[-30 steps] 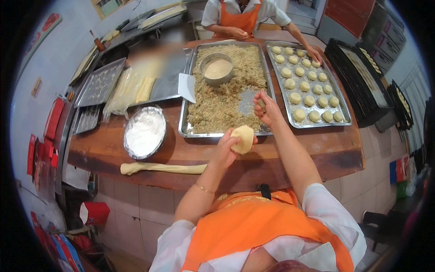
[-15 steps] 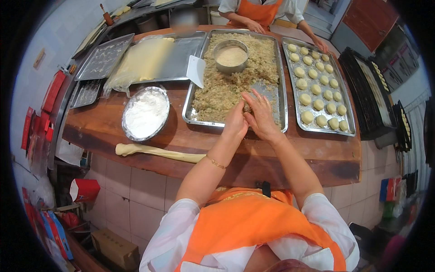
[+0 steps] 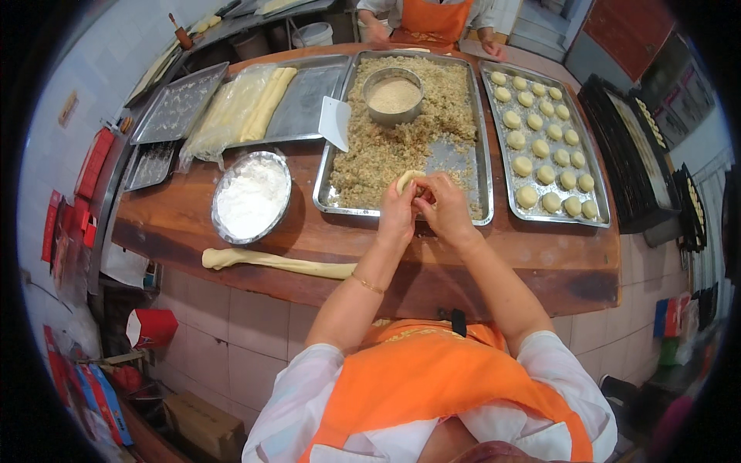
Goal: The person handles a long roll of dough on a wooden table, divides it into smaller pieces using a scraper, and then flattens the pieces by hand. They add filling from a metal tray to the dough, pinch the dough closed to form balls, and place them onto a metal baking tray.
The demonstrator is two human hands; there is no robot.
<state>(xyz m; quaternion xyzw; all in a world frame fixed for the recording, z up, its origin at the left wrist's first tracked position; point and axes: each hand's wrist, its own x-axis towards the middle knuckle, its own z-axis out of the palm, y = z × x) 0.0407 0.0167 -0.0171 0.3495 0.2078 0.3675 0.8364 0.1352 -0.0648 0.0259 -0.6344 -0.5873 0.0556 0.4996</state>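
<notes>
Over the near edge of the filling tray, my left hand [image 3: 397, 213] is closed on a small piece of pale dough [image 3: 410, 180], which curves up above the fingers. My right hand [image 3: 445, 207] meets it from the other side, fingers bent and pinching at the dough's edge; the inside of the piece is hidden. Crumbly brown-green filling [image 3: 363, 166] covers much of the metal tray [image 3: 488, 202], and a round metal bowl of pale crumbs [image 3: 395, 96] sits in it. A long dough rope [image 3: 282, 263] lies on the table's near edge, partly behind my left forearm.
A bowl of white flour [image 3: 251, 197] stands left of the filling. A white scraper [image 3: 335, 123] leans at the tray's left rim. Folded dough under plastic [image 3: 239, 104] lies beyond. Rows of dough balls [image 3: 546, 150] fill a tray at right. A co-worker [image 3: 436, 19] stands across the table.
My hands were pressed together palm to palm; now their fingers are bent and a pale dough piece shows above them. The co-worker's hands have drawn back from the dough-ball tray.
</notes>
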